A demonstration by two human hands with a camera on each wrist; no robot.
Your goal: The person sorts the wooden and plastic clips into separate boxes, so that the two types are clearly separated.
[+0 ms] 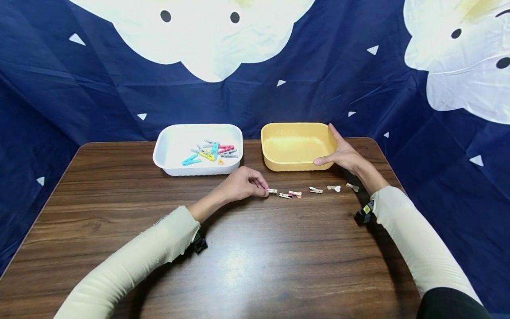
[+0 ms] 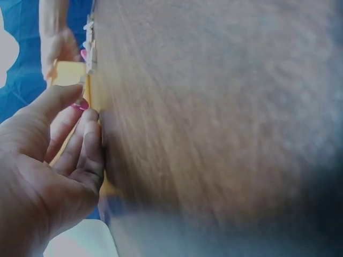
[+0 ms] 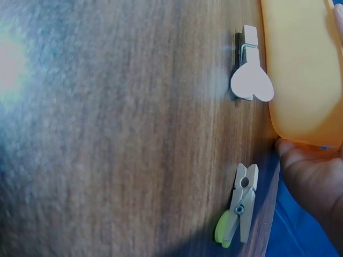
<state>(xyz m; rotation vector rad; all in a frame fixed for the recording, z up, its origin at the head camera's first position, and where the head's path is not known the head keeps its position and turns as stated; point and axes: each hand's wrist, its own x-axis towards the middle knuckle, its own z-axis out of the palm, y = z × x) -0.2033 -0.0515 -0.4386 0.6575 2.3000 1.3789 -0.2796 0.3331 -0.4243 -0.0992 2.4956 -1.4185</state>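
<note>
My left hand [image 1: 246, 182] pinches a small wooden clothespin [image 1: 272, 191] with a bit of pink on it, low over the table. In the left wrist view, the thumb and fingertips partly hide that pin. Beside it, several similar clothespins [image 1: 316, 190] lie in a loose row toward the right. One carries a white heart [image 3: 252, 83]; another, at the right end, has a green piece [image 3: 222, 227]. My right hand [image 1: 343, 154] grips the right end of a yellow basin [image 1: 302, 166], thumb along its front wall and fingers toward the back corner.
To the left of the yellow basin stands a white basin [image 1: 169, 166] holding several plastic clips [image 1: 214, 150] in blue, grey, red and yellow. Both basins sit near the back edge of the wooden table [image 1: 247, 266]. A dark blue cloth [image 1: 311, 102] hangs behind.
</note>
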